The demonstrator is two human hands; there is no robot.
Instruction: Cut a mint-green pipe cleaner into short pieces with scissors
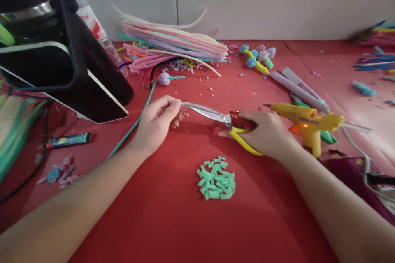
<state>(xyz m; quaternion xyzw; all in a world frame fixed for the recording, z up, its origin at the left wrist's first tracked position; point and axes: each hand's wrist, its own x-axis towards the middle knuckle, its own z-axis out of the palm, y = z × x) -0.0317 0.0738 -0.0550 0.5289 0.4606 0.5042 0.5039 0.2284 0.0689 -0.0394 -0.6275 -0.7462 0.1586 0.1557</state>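
Just left of centre, my left hand (pixel 160 121) pinches a green pipe cleaner, of which only a thin tip (pixel 184 103) shows past the fingertips. My right hand (pixel 265 131) is closed round the red and yellow handles of a pair of scissors (pixel 212 114). The blades point left, nearly together, and their tips meet the pipe cleaner at my left fingertips. Below the scissors lies a pile of short green pipe cleaner pieces (pixel 217 178) on the red table. A long teal strand (pixel 129 131) runs behind my left wrist.
A yellow glue gun (pixel 308 121) with a lit orange light stands right of my right hand, near a lilac flat tool (pixel 296 88). A black tumbler (pixel 101 70) rises at left. Bundled pipe cleaners (pixel 175 41) and fluffy coloured pieces (pixel 254 57) lie at the back.
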